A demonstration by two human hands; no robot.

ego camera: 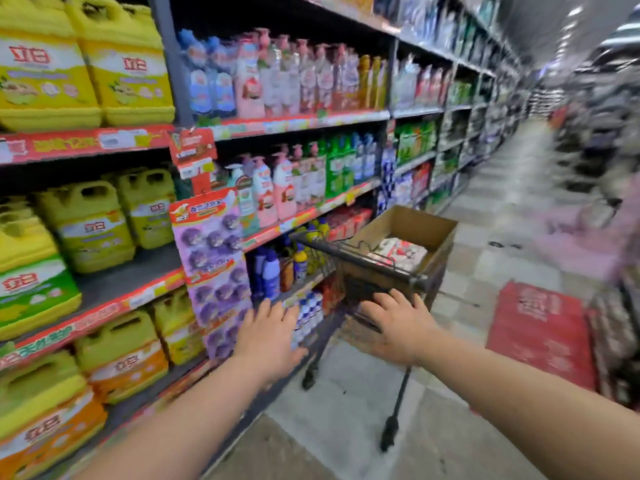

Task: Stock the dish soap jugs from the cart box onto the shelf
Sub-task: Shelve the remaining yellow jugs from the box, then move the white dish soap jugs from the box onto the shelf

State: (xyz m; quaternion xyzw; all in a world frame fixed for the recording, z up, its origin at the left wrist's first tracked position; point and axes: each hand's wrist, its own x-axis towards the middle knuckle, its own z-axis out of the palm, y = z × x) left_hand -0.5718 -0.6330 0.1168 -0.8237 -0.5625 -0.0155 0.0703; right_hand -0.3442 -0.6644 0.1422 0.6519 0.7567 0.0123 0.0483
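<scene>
Both arms reach forward over the aisle floor [346, 420]. The left hand [268, 336] is spread flat with its fingers straight and apart, gripping nothing, in front of the lower shelves. The right hand [398, 327] is likewise opened out, fingers straight and holding nothing, at the near end of the cart [346, 252] just below its handle bar (whether it touches the wire cannot be told). The cardboard box [415, 225] sits in the cart's basket with its flaps up, and white-and-red goods [398, 252] lie in its bottom, too blurred to identify. The yellow dish soap jugs [90, 226] stand in rows on the shelf [131, 271] at the left, some at its front edge and some set further back, with more on the boards above and below. A strip of purple cards [214, 268] hangs at the shelf's right end, between the jugs and the cart. A red pack [540, 337] lies on the floor to the right.
</scene>
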